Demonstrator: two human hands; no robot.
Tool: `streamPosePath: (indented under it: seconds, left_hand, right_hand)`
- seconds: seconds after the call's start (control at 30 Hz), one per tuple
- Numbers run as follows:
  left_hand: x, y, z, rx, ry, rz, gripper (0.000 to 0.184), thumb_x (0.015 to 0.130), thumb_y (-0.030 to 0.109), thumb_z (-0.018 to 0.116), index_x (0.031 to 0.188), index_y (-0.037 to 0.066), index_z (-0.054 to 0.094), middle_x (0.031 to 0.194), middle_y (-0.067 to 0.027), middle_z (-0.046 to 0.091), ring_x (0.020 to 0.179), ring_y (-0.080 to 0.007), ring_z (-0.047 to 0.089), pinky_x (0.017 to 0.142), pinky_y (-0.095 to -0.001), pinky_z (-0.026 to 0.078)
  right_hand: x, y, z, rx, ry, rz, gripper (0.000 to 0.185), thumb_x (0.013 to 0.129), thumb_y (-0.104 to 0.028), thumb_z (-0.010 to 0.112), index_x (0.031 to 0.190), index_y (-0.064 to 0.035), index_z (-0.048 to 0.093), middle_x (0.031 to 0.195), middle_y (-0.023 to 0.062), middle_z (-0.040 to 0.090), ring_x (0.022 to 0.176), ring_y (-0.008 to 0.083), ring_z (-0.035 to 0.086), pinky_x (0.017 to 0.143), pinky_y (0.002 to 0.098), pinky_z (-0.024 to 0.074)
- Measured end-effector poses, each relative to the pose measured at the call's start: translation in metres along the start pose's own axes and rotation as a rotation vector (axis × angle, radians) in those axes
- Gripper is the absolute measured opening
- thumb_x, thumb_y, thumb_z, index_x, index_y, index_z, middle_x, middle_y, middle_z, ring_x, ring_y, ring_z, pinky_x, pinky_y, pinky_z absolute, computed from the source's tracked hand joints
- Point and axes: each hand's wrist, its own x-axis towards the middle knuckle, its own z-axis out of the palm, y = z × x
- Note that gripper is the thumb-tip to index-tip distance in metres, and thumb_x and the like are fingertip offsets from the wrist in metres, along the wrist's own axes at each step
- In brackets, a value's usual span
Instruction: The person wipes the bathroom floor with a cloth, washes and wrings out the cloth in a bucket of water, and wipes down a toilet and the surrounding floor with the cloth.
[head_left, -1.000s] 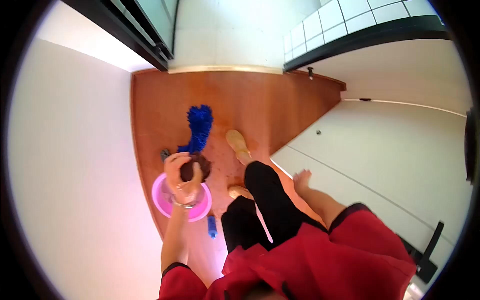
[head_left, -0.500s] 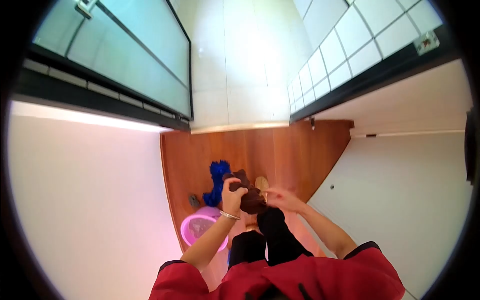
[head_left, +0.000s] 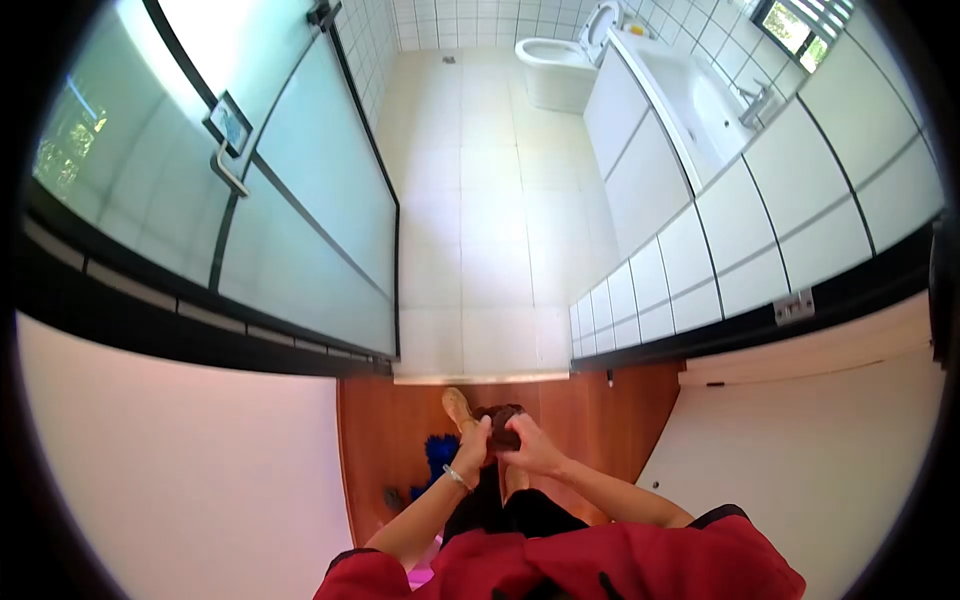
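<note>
A crumpled dark brown cloth [head_left: 507, 430] is bunched between my two hands, in front of my legs. My left hand [head_left: 474, 442], with a bracelet at the wrist, grips its left side. On the right side, the fingers of my right hand [head_left: 534, 448] are closed on the same cloth. Part of it is hidden behind my fingers. A foot [head_left: 457, 406] shows just beyond my left hand, close to the doorway strip. To the left on the floor lies a fluffy blue thing [head_left: 440, 452], partly covered by my left forearm.
A pink bucket [head_left: 421, 577] is mostly hidden by my left arm. A small grey object [head_left: 392, 497] lies on the wooden floor [head_left: 590, 430]. Ahead, a raised threshold [head_left: 480, 379] leads to a tiled bathroom with a frosted glass door [head_left: 310, 200], a toilet [head_left: 558, 75] and a bathtub [head_left: 690, 105].
The view has tilted up and shows more of the bathroom. My right hand, earlier beside the cloth with fingers extended, now grips it. A foot has come forward to the doorway.
</note>
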Motion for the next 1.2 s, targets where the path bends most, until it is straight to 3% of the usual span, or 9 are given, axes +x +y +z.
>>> streamPosePath:
  seconds: [0.17,0.2,0.43,0.57,0.63,0.7,0.83,0.97,1.2]
  left_hand:
    - [0.021,0.068,-0.019,-0.055,-0.306,0.187,0.019,0.086,0.019,0.052,0.098,0.003,0.053,0.093,-0.0025,0.055,0.083,-0.0115,0.053,0.072,-0.0246,0.045]
    - [0.017,0.085,-0.018,-0.057,-0.310,0.182,0.019,0.086,0.019,0.052,0.098,0.003,0.053,0.093,-0.0025,0.055,0.083,-0.0115,0.053,0.072,-0.0246,0.045]
    - [0.041,0.185,-0.025,0.043,-0.333,0.385,0.026,0.090,0.014,0.043,0.114,0.002,0.045,0.104,-0.0052,0.055,0.091,-0.0140,0.054,0.080,-0.0270,0.046]
    - [0.041,0.251,-0.011,-0.057,-0.382,0.492,0.029,0.092,0.016,0.041,0.118,0.003,0.042,0.103,-0.0052,0.054,0.093,-0.0126,0.053,0.079,-0.0262,0.046]
    - [0.046,0.263,0.007,0.161,-0.382,0.566,0.028,0.089,0.014,0.046,0.114,0.004,0.039,0.101,-0.0062,0.053,0.089,-0.0117,0.053,0.073,-0.0245,0.046]
    - [0.065,0.272,0.015,0.538,-0.432,0.849,0.032,0.088,0.015,0.049,0.115,0.002,0.039,0.101,-0.0071,0.053,0.090,-0.0114,0.052,0.074,-0.0239,0.045]
    - [0.087,0.306,0.016,0.357,-0.489,0.616,0.034,0.086,0.014,0.051,0.115,0.000,0.038,0.100,-0.0096,0.054,0.090,-0.0126,0.052,0.074,-0.0242,0.045]
    - [0.092,0.342,0.018,0.120,-0.315,0.326,0.036,0.082,0.010,0.058,0.112,0.005,0.039,0.096,-0.0133,0.057,0.084,-0.0181,0.057,0.070,-0.0285,0.050]
    - [0.133,0.372,0.025,-0.054,-0.092,0.517,0.025,0.081,0.003,0.054,0.102,0.005,0.041,0.082,-0.0087,0.058,0.075,-0.0146,0.056,0.065,-0.0258,0.048]
  right_hand:
    - [0.069,-0.022,-0.010,-0.026,-0.201,0.015,0.041,0.068,-0.028,0.071,0.090,-0.0042,0.047,0.084,0.0107,0.046,0.082,0.0213,0.047,0.069,0.0315,0.0415]
    - [0.086,-0.034,-0.018,0.530,-0.267,0.522,0.036,0.072,-0.027,0.069,0.092,-0.0060,0.047,0.081,0.0055,0.048,0.075,0.0152,0.049,0.065,0.0276,0.0419]
    - [0.162,-0.028,-0.035,0.475,-0.149,0.512,0.024,0.076,-0.022,0.062,0.085,-0.0018,0.052,0.074,0.0046,0.053,0.067,0.0155,0.051,0.060,0.0284,0.0426]
    - [0.202,-0.044,-0.071,-0.354,-0.283,0.370,0.037,0.069,-0.018,0.063,0.099,0.0009,0.052,0.085,0.0144,0.054,0.082,0.0288,0.053,0.074,0.0335,0.0438]
    - [0.225,-0.049,-0.073,-0.161,0.030,-0.114,0.054,0.071,-0.021,0.064,0.116,-0.0008,0.042,0.105,0.0141,0.050,0.096,0.0247,0.051,0.083,0.0327,0.0403]
    - [0.248,-0.067,-0.085,0.665,-0.226,0.214,0.064,0.075,-0.024,0.064,0.126,-0.0032,0.031,0.122,0.0116,0.040,0.106,0.0201,0.044,0.089,0.0318,0.0365]
    - [0.292,-0.063,-0.111,0.227,-0.339,0.362,0.042,0.083,-0.030,0.054,0.113,-0.0016,0.048,0.095,0.0090,0.058,0.084,0.0174,0.055,0.074,0.0297,0.0443]
    - [0.321,-0.036,-0.121,0.783,0.023,0.337,0.030,0.088,-0.029,0.047,0.106,-0.0046,0.053,0.084,0.0025,0.059,0.067,0.0106,0.055,0.063,0.0242,0.0449]
    - [0.346,-0.027,-0.170,0.756,0.098,0.399,0.025,0.087,-0.019,0.049,0.101,0.0013,0.053,0.096,0.0038,0.057,0.087,0.0103,0.052,0.078,0.0249,0.0431]
